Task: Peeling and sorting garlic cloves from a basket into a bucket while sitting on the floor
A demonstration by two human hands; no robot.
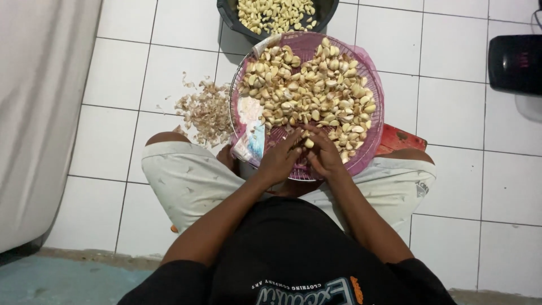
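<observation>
A person is sitting on a white tiled floor (463,186), and both hands are meeting at the near edge of a round pink mesh tray (375,121) that is resting across the lap. The left hand (279,161) and the right hand (324,155) are pinching one garlic clove (309,143) between their fingertips, just above the tray's near rim. A heap of unpeeled garlic cloves (310,85) is filling most of the tray. A crumpled plastic package (252,135), pale with blue and pink print, is lying along the tray's left side. Papery garlic skins (206,110) are lying on the floor left of the tray. A black bowl (228,17) of peeled cloves is sitting beyond the tray, touching its far rim.
</observation>
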